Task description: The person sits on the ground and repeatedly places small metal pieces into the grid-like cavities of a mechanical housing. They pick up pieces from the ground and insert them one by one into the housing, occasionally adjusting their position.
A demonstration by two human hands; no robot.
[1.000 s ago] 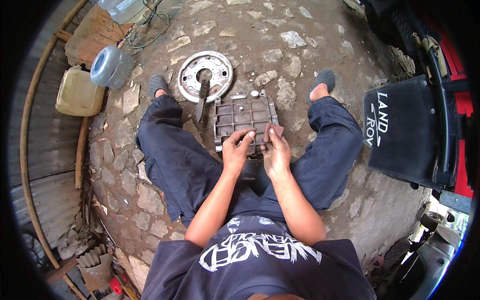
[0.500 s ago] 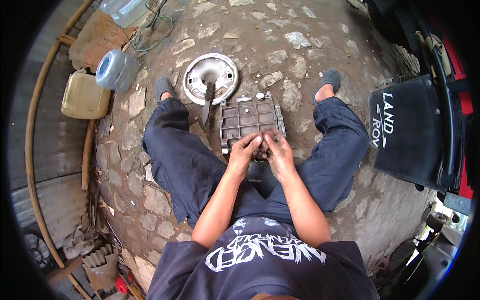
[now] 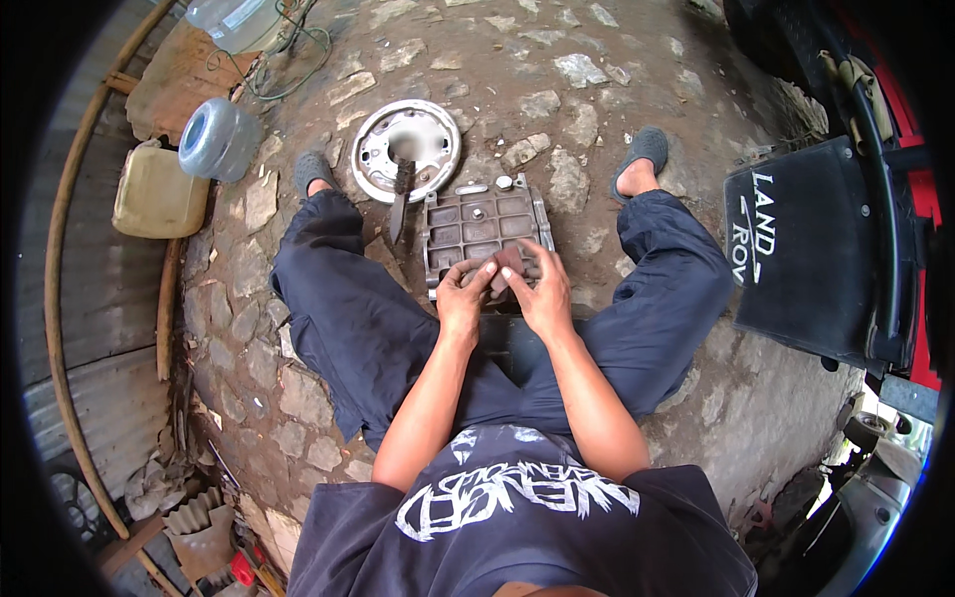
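Between my two hands is a small reddish-brown piece (image 3: 510, 261) that looks like folded sandpaper. My left hand (image 3: 462, 300) pinches its left side with the thumb on top. My right hand (image 3: 544, 296) grips the other side, its fingers partly behind the piece. Just beyond and below my hands lies a ribbed grey metal casing (image 3: 476, 236), its near edge covered by them. A bolt head (image 3: 504, 182) shows at its far edge. To the far left a round, pale metal plate (image 3: 445, 142) rests on the ground, with a dark brush (image 3: 398, 217) leaning on it.
My legs flank the casing on the stone-paved ground (image 3: 567, 179). A clear water jug (image 3: 221, 139) and a yellowish jerrycan (image 3: 159, 191) stand at the left by a metal-sheet wall. A black mud flap (image 3: 808, 249) hangs from a vehicle at the right.
My hands have parted slightly and turned, so the reddish-brown piece now shows between them. The whole view has shifted slightly; the casing, plate and brush lie as before.
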